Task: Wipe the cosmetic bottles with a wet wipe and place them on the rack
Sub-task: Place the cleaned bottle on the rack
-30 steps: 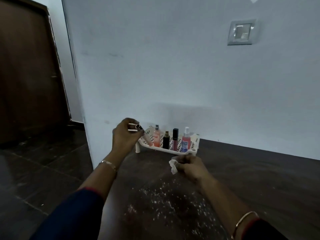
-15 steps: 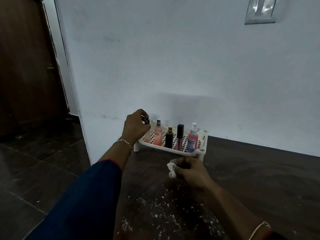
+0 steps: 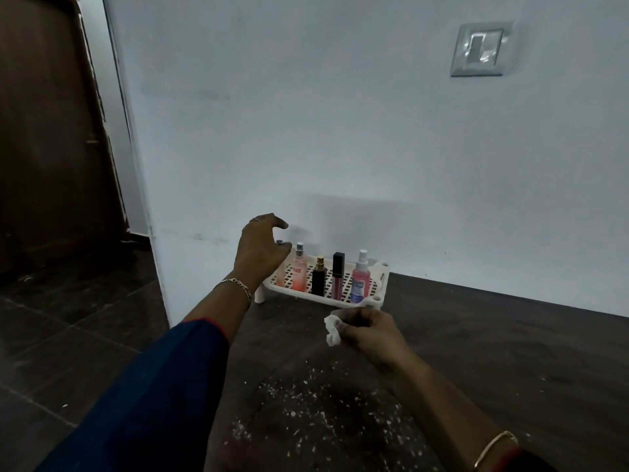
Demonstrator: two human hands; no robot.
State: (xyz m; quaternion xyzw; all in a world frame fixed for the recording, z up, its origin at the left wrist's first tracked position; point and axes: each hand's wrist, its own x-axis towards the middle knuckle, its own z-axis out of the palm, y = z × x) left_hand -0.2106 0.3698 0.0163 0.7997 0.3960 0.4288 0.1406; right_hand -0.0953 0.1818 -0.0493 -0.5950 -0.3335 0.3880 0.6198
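A white perforated rack (image 3: 381,284) stands on the dark table against the wall. On it stand several cosmetic bottles: a slim pale pink one (image 3: 280,275) at the far left, a peach spray bottle (image 3: 299,274), a black bottle with a gold cap (image 3: 319,281), a lip gloss with a black cap (image 3: 338,279) and a pink spray bottle (image 3: 360,278). My left hand (image 3: 260,248) hovers just above the leftmost bottle, fingers loosely spread and holding nothing. My right hand (image 3: 366,332) holds a crumpled white wipe (image 3: 332,330) in front of the rack.
White crumbs (image 3: 306,417) are scattered over the dark table (image 3: 493,352) near me. A pale wall (image 3: 340,131) with a switch plate (image 3: 480,48) rises right behind the rack. A brown door (image 3: 51,131) and a dark tiled floor lie to the left.
My left hand carried the slim pink bottle to the rack's left end, set it down and let go, lifting slightly. My right hand kept the wipe almost still.
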